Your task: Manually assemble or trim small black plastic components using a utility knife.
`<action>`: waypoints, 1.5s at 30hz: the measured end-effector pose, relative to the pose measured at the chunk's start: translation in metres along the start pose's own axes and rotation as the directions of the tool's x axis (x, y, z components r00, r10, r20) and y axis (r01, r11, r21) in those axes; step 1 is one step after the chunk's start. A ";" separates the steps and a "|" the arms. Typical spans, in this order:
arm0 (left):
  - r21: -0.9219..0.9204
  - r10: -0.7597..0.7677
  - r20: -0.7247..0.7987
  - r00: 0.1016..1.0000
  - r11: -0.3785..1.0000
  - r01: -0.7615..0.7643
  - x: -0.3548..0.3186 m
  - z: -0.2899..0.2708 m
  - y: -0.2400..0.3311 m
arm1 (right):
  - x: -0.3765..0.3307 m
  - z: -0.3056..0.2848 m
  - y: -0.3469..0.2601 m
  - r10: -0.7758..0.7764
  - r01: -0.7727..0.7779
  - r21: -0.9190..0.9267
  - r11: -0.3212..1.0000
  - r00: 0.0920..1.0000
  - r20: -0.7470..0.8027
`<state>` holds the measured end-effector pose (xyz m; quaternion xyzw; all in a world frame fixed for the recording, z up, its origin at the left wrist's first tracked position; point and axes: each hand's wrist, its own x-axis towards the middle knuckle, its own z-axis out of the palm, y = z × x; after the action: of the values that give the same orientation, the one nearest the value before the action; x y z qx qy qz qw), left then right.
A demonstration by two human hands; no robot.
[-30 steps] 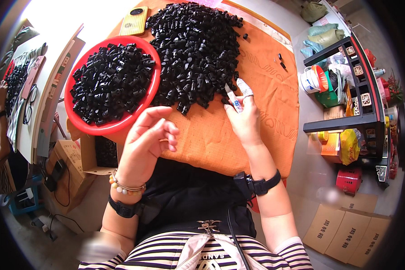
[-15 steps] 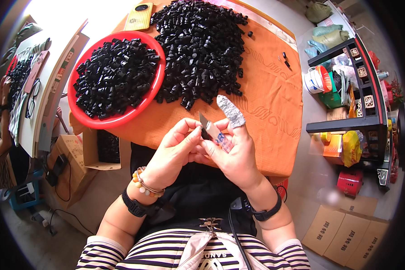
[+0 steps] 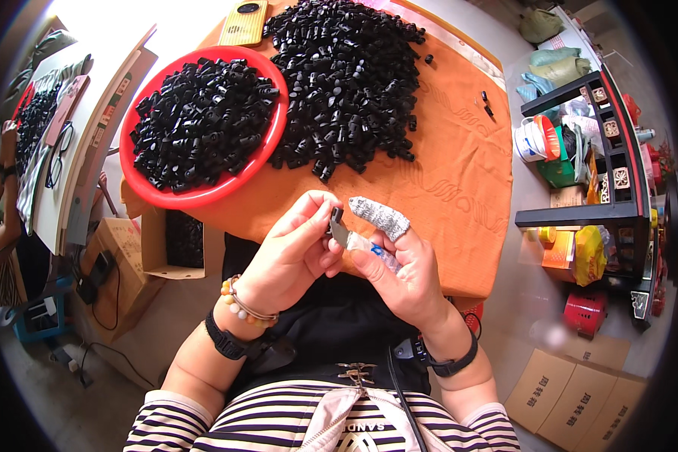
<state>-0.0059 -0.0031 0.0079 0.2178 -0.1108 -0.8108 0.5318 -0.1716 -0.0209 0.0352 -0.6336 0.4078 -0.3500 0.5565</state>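
My left hand (image 3: 294, 245) pinches a small black plastic part (image 3: 337, 216) between thumb and fingertips, just beyond the table's front edge. My right hand (image 3: 410, 282) is closed round a small knife (image 3: 366, 245), whose handle is wrapped in whitish film with blue marks. Its short grey blade (image 3: 340, 233) points left and meets the lower end of the part, or lies right against it. A grey knitted finger cover (image 3: 382, 217) sits on my right index finger, which is stretched out above the knife.
A red basin (image 3: 281, 132) full of black parts stands on the orange tablecloth (image 3: 459, 181), beside a large loose pile (image 3: 346, 83). A yellow phone (image 3: 244, 24) lies behind. Below left is an open cardboard box (image 3: 155, 248); right, a dark rack (image 3: 580, 215). Another person's arm (image 3: 7, 162) shows far left.
The blade has swung from pointing up to pointing left. My right hand has shifted slightly right and down, and the black part now shows more plainly at my left fingertips.
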 end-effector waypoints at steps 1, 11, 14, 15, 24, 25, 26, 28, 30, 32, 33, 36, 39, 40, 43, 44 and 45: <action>0.000 0.000 -0.003 1.000 1.000 0.000 0.000 0.000 0.000 | -0.001 0.002 0.002 -0.011 0.012 0.004 1.000 1.000 -0.008; 0.011 -0.015 -0.012 1.000 1.000 0.015 -0.001 0.004 0.001 | -0.002 0.003 0.002 -0.010 0.010 -0.007 1.000 1.000 -0.003; 0.020 -0.024 -0.005 1.000 1.000 0.024 -0.001 0.004 0.001 | -0.002 0.001 0.000 -0.004 0.004 -0.043 0.999 1.000 0.012; 0.025 -0.025 0.000 1.000 0.999 0.025 -0.001 0.004 0.001 | -0.002 0.001 0.000 -0.003 0.003 -0.042 0.999 1.000 0.011; 0.041 -0.003 -0.030 1.000 0.999 0.005 -0.002 0.005 0.000 | -0.001 0.003 -0.009 0.025 -0.026 0.025 0.999 0.999 0.033; 0.040 -0.004 -0.031 1.000 0.999 0.005 -0.002 0.005 -0.001 | -0.002 0.002 -0.009 0.027 -0.028 0.030 0.999 0.999 0.040; 0.039 -0.006 -0.030 1.000 0.999 0.007 -0.002 0.004 -0.001 | -0.001 0.002 -0.008 0.029 -0.031 0.035 0.999 0.998 0.048; 0.036 -0.009 -0.029 1.000 0.999 0.010 -0.002 0.004 -0.002 | -0.001 0.002 -0.009 0.029 -0.030 0.024 0.999 0.998 0.050; 0.036 0.003 -0.033 0.999 0.999 -0.001 -0.003 0.004 -0.001 | 0.000 0.001 -0.012 0.029 -0.029 0.014 0.999 0.998 0.054; 0.034 0.006 -0.032 0.999 0.999 -0.005 -0.003 0.003 -0.002 | 0.000 0.001 -0.014 0.036 -0.037 0.016 0.999 0.997 0.069; 0.033 0.011 -0.030 0.999 0.999 -0.010 -0.003 0.003 -0.003 | 0.001 0.001 -0.014 0.037 -0.038 0.016 0.999 0.997 0.069; 0.039 0.005 -0.026 1.000 0.999 -0.004 -0.004 0.002 -0.003 | 0.001 0.001 -0.012 0.032 -0.037 0.050 0.998 0.996 0.087; 0.044 0.000 -0.033 0.999 0.999 0.001 -0.004 0.004 -0.002 | -0.001 0.002 -0.007 0.032 -0.038 0.094 0.995 0.997 0.064; 0.044 0.000 -0.035 0.999 0.999 0.001 -0.004 0.003 -0.002 | -0.002 0.003 -0.007 0.038 -0.044 0.117 0.992 0.998 0.057; 0.040 -0.007 -0.009 1.000 0.999 0.007 -0.005 0.003 -0.002 | -0.002 0.002 -0.006 0.037 -0.044 0.130 0.990 0.998 0.053; 0.035 -0.010 -0.028 1.000 0.999 0.011 -0.005 0.006 -0.002 | -0.002 0.002 -0.005 0.031 -0.038 0.122 0.992 0.998 0.058; 0.029 -0.014 -0.047 0.999 0.999 0.015 -0.006 0.007 -0.001 | -0.001 0.000 -0.004 0.031 -0.038 0.123 0.992 0.998 0.058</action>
<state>-0.0085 0.0022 0.0147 0.2452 -0.1086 -0.8077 0.5251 -0.1720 -0.0195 0.0394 -0.6002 0.3806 -0.3471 0.6119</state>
